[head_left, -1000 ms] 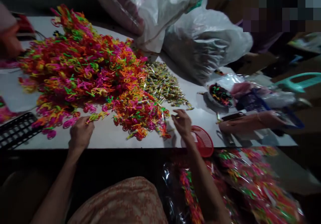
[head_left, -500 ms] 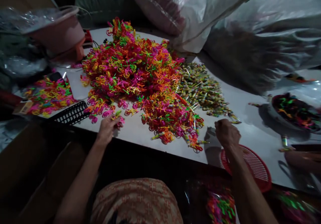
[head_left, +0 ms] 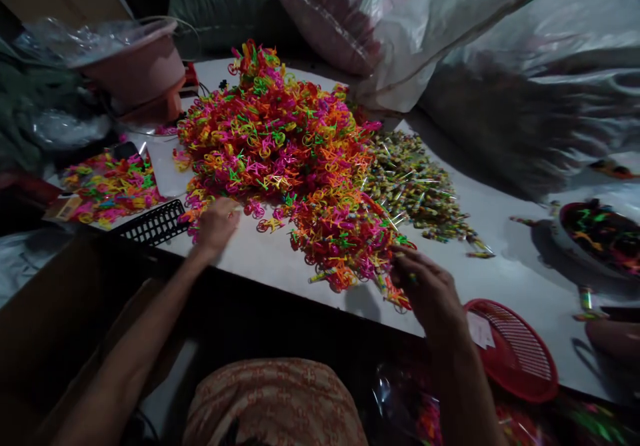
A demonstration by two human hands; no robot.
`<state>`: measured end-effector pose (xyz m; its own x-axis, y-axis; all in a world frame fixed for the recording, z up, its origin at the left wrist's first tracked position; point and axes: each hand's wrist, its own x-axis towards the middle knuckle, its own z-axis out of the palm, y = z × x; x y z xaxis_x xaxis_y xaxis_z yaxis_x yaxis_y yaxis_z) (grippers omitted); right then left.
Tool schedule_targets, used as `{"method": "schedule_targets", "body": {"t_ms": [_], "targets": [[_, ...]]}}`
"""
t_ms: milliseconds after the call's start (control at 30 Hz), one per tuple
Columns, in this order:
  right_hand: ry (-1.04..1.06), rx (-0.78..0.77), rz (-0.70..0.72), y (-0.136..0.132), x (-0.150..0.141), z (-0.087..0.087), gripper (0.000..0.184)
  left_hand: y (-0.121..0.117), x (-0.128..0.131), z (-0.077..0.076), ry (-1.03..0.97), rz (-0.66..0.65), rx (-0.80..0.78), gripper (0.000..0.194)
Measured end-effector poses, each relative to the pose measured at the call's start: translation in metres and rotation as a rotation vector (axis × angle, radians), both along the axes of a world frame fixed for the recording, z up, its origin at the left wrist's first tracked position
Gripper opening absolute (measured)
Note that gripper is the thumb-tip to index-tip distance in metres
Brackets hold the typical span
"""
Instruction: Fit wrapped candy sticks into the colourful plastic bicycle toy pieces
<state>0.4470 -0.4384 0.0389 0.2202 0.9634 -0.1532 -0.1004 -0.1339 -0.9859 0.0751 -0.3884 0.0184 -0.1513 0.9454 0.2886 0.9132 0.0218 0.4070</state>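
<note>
A big heap of small bright plastic toys [head_left: 280,139], some with wheel-like rings, covers the middle of the white table [head_left: 260,256]. My left hand [head_left: 219,226] is at the heap's lower left edge with its fingers curled in; what they hold is hidden. At the heap's lower right edge is my right hand [head_left: 427,289]. Its fingers are bent together, and a small greenish bit shows by them, too dark to name. Just beyond this hand lies a pile of small yellow-green printed tubes with clear ends [head_left: 415,186].
A red plastic basket [head_left: 525,346] sits at the table's front edge, right of my right hand. A black slotted tray [head_left: 155,225] lies left of the heap. Behind are a pink tub [head_left: 137,63] and large filled sacks [head_left: 525,93]. A bowl of dark and coloured pieces [head_left: 565,233] stands far right.
The view has swung left. My left hand, earlier with pink and yellow toys at its fingers, is now at the heap's left edge. My right hand has moved left to the heap, away from the basket.
</note>
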Motion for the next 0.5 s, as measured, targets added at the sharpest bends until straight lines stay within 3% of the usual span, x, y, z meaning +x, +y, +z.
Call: {"method": "schedule_targets", "body": {"t_ms": [100, 167, 267, 333, 400, 500], "targets": [[-0.072, -0.076, 0.239, -0.015, -0.033, 0.003, 0.037, -0.002, 0.058, -0.031, 0.053, -0.190, -0.121, 0.020], [-0.087, -0.101, 0.340, -0.020, -0.050, 0.000, 0.039, -0.002, 0.075, -0.038, 0.040, -0.178, -0.178, 0.027], [-0.054, -0.144, 0.349, -0.024, -0.069, -0.012, 0.036, -0.003, 0.075, -0.035, -0.120, -0.077, -0.221, 0.031], [-0.021, -0.169, 0.339, -0.025, -0.079, -0.020, 0.032, -0.009, 0.070, -0.029, -0.359, -0.026, -0.254, 0.024], [0.023, -0.156, 0.331, -0.025, -0.090, -0.028, 0.028, -0.020, 0.070, -0.023, -0.751, -0.014, -0.338, 0.015], [0.111, -0.123, 0.308, -0.020, -0.106, -0.033, 0.025, -0.045, 0.081, -0.016, -1.373, -0.033, -0.470, 0.028]]}}
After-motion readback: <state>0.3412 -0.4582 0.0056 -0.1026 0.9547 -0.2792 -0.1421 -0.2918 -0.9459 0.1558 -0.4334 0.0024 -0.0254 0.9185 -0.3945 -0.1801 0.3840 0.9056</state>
